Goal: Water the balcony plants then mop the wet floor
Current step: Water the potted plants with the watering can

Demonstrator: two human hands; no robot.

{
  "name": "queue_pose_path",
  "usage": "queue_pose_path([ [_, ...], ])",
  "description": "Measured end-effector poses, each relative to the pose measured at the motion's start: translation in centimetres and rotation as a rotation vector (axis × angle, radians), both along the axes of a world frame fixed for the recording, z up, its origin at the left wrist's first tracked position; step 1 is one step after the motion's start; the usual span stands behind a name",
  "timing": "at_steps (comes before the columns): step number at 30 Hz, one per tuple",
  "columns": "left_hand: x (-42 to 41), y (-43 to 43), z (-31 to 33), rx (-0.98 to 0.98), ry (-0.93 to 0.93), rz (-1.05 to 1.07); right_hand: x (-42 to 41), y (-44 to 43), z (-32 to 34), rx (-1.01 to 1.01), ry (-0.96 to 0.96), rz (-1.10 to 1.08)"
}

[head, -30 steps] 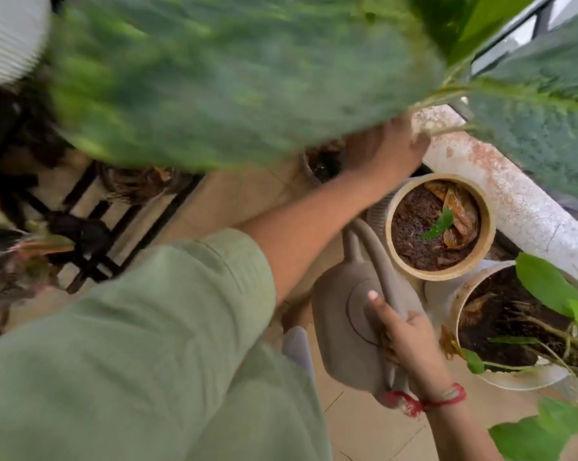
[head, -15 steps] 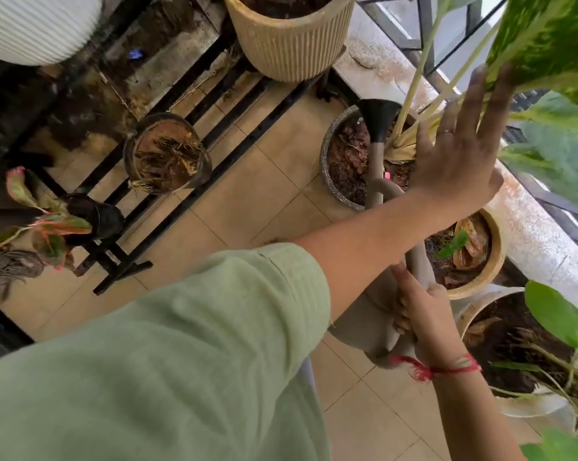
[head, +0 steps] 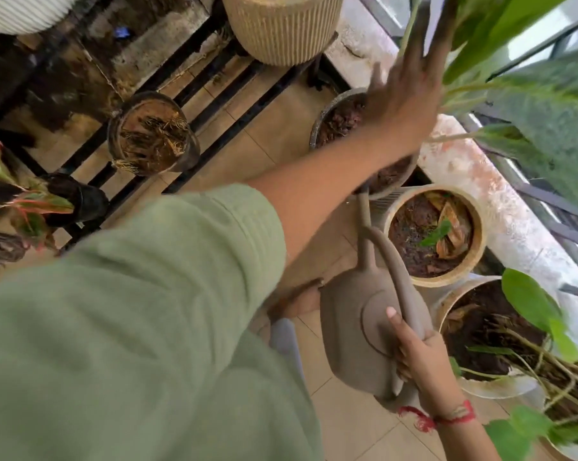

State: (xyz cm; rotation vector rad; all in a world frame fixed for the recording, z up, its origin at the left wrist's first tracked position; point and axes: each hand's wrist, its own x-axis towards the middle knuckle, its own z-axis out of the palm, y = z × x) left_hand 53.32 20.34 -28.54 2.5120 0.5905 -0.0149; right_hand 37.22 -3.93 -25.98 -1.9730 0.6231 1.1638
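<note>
My left hand (head: 404, 108) is open with fingers spread, pressed against the big green leaves (head: 547, 104) at the upper right, above a grey pot (head: 317, 128) of dark soil. My right hand (head: 424, 357) is wrapped around the handle of a grey-brown watering can (head: 354, 327) low in the middle. The can's spout runs up toward the grey pot, and its tip is hidden behind my left forearm. A beige pot (head: 477, 241) with a small sprout sits right of the spout.
A white pot (head: 500, 387) with leafy stems stands at the lower right. A black metal rack (head: 214, 104) carries a ribbed beige pot (head: 281, 28), a small brown pot of dried roots (head: 152, 134) and a red-edged plant (head: 24, 201). A stained ledge (head: 500, 207) and railing run along the right.
My left hand has risen higher against the leaves. The watering can has drawn back and lower, and its spout tip, earlier visible over the grey pot, is now behind my forearm.
</note>
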Motion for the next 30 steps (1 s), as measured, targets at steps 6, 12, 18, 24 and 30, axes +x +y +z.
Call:
queue_pose_path([
  [6, -1.6, 3.6, 0.0, 0.155, 0.098, -0.002, -0.6, -2.8, 0.1, -0.018, -0.037, -0.090],
  [12, -5.4, 3.8, 0.1, 0.109, 0.427, -0.074, -1.5, -4.7, 2.4, -0.014, -0.100, -0.061],
  [18, -10.2, 4.0, 3.8, -0.046, 0.625, 0.037, -1.6, -4.3, 7.0, 0.061, -0.136, -0.003],
  [24, -17.2, 3.6, 9.6, -0.333, 0.528, 0.182, -2.7, -4.2, 12.7, 0.104, -0.112, 0.074],
  [30, -25.3, 6.8, 14.1, -0.526, 0.560, 0.515, -3.3, -3.3, 18.9, 0.203, -0.159, 0.077],
])
